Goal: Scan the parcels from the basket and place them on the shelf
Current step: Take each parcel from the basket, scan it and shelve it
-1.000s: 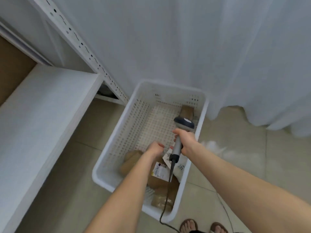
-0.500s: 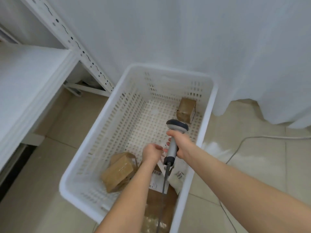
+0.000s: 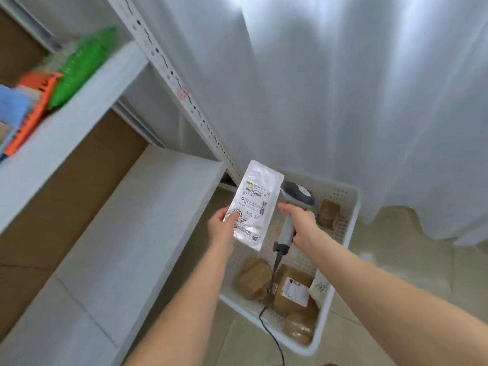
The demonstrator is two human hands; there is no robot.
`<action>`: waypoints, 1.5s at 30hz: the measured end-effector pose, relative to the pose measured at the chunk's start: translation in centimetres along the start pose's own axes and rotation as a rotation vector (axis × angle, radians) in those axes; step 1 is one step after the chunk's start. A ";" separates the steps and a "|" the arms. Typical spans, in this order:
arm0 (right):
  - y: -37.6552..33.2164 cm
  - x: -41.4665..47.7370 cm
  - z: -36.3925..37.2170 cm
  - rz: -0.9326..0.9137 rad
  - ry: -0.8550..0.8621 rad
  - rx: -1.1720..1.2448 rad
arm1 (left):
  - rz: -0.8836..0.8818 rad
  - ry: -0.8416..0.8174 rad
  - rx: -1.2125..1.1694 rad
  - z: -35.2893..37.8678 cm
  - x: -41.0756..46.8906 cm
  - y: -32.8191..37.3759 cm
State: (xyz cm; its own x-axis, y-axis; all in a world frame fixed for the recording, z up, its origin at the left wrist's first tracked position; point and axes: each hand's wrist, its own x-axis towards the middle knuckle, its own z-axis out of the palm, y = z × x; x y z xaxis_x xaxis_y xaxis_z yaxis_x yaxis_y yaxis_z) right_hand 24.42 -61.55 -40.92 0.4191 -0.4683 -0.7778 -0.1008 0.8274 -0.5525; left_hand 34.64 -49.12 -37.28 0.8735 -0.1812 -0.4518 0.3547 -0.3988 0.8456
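White plastic parcel (image 3: 254, 204), flat and tilted, its printed label with barcodes turned toward the camera, is held up in the air; in the head view it covers the left side of the basket (image 3: 352, 220), just beside the end of the lower shelf board (image 3: 148, 220). The left hand (image 3: 221, 228) pinches it at its lower left corner: the thumb lies on the front of the label, while the other fingers are behind the plastic and cannot be seen. The right hand (image 3: 299, 223) grips the grey handle of the scanner (image 3: 287, 231) with its fingers curled round it; the scanner's dark head stands just beside the parcel's right edge, and whether the two touch cannot be told. A black cable (image 3: 272, 331) runs from the bottom of the handle down over the basket's near rim to the tiled floor (image 3: 396, 273). The basket, white and perforated, stands on the floor beside the shelf, in front of a white curtain (image 3: 343, 88); the shelf's slotted upright (image 3: 179, 83) comes down at its far left corner. Inside it lie several brown parcels (image 3: 253, 278), mostly at the near end, one with a white label on top, a small brown box (image 3: 327, 211) at the far right, and a white pouch (image 3: 320, 289) against the right wall. On the upper shelf board (image 3: 79, 109), blurred, lean a green packet (image 3: 81, 64) and an orange packet (image 3: 34, 109)
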 end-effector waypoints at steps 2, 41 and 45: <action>-2.8 -4.5 1.9 -0.031 -0.034 0.002 | 0.025 -0.024 -0.021 -2.3 -2.6 4.2; -4.0 -40.9 4.2 -0.442 0.025 0.115 | 0.668 -0.342 0.487 -19.4 -21.0 24.3; -4.5 -41.3 3.6 -0.514 0.132 0.051 | 0.848 -0.228 0.636 -19.2 -22.8 24.7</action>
State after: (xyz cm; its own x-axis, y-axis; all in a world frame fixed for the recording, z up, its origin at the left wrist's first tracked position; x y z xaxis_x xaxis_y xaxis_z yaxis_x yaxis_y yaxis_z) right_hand 10.87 -44.82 -5.22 0.2853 -0.8496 -0.4435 0.1330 0.4934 -0.8596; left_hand 29.92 -37.64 -0.66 0.6467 -0.7543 0.1128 -0.6308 -0.4459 0.6351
